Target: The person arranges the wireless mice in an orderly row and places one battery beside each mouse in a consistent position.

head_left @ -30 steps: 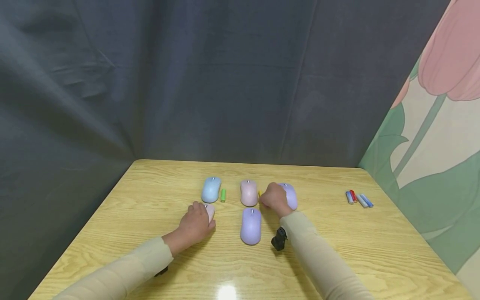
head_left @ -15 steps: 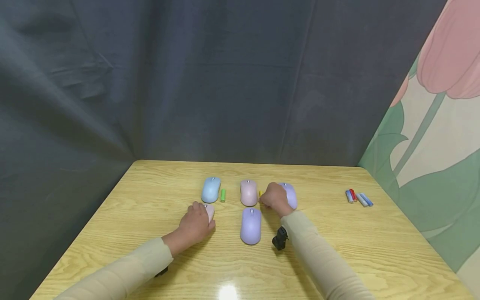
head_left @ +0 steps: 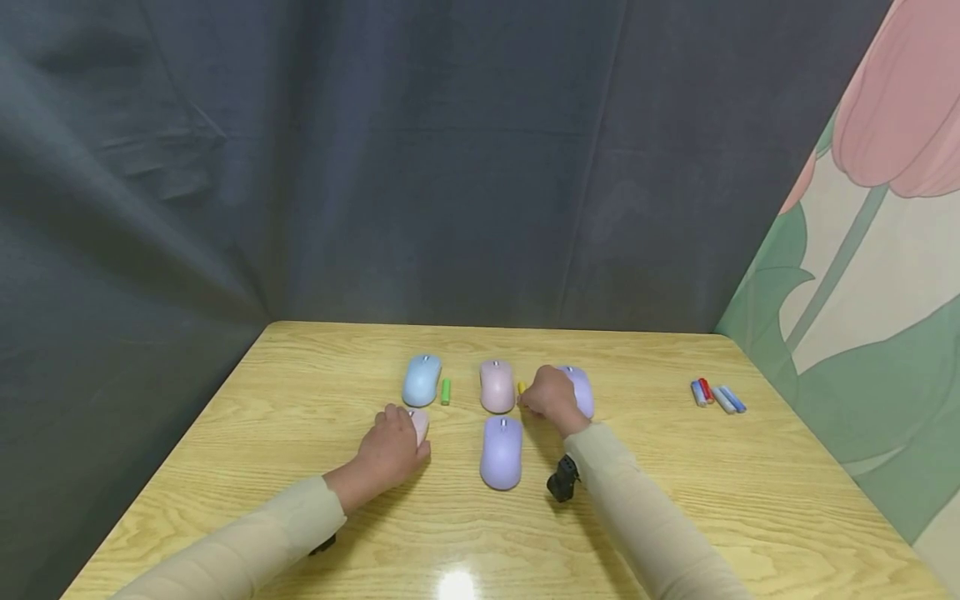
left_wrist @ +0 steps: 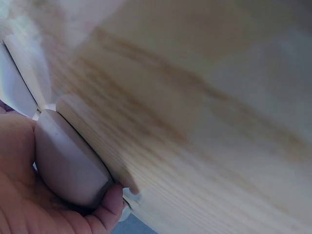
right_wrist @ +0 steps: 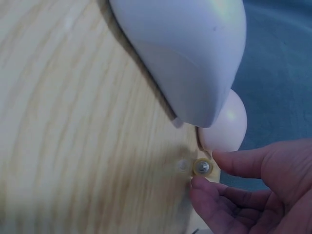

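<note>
My left hand (head_left: 392, 446) grips a pink computer mouse (head_left: 418, 423) on the table, the palm over its back. In the left wrist view the thumb (left_wrist: 111, 207) lies along the side of that mouse (left_wrist: 70, 158). My right hand (head_left: 553, 395) pinches a small yellow battery (head_left: 521, 387) between a second pink mouse (head_left: 497, 386) and a purple mouse (head_left: 578, 392), which the hand partly covers. In the right wrist view the round metal end of the battery (right_wrist: 203, 167) shows between thumb and fingertip, at the tabletop.
A blue mouse (head_left: 422, 381) and a green battery (head_left: 446, 392) lie beyond my left hand. Another purple mouse (head_left: 502, 452) sits between the hands. Several red and blue batteries (head_left: 718, 397) lie together at the table's right. A dark curtain (head_left: 480, 167) hangs behind the table.
</note>
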Available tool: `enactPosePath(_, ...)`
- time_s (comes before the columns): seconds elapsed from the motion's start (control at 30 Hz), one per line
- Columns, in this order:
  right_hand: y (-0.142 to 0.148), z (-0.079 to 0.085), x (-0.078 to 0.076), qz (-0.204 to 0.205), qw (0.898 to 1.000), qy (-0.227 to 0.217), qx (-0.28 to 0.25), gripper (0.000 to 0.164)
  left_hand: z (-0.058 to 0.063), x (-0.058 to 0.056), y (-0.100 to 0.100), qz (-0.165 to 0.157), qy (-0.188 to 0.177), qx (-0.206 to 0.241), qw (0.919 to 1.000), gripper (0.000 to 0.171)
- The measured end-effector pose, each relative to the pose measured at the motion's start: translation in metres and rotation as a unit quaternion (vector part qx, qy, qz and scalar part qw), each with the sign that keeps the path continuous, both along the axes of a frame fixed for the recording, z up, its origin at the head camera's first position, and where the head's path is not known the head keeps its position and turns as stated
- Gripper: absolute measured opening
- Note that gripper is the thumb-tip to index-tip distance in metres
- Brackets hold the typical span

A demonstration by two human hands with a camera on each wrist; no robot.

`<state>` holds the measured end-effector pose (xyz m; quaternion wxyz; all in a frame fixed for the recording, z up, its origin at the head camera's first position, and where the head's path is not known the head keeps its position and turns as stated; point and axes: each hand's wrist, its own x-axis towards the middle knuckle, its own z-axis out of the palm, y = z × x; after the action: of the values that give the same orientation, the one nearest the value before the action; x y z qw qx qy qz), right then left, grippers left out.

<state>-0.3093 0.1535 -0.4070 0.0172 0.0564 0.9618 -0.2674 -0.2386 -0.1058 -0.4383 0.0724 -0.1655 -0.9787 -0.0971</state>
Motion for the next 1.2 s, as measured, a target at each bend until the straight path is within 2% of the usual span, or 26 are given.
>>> enactPosePath(0.27,0.007,0.012,0.003,0.013,0.999,0.035,-0.002,0.032,0.001,-0.001,0.000,0.003,-0.006,0.001,1.0000,0.048)
enactPosePath(0.73,0.029,0.035,0.013,0.021,0.999,0.031,-0.031,0.029,-0.003,-0.004,0.001,0.004,-0.003,-0.008,1.0000,0.049)
enactPosePath(0.97,0.047,0.049,0.020,0.030,0.998,0.045,-0.040,0.029,-0.003,-0.004,0.001,0.012,-0.019,-0.007,0.9997,0.050)
enactPosePath(1.2,0.067,0.058,0.027,0.034,0.998,0.042,-0.039,0.027,-0.002,-0.003,0.001,0.014,-0.014,-0.011,0.9997,0.051)
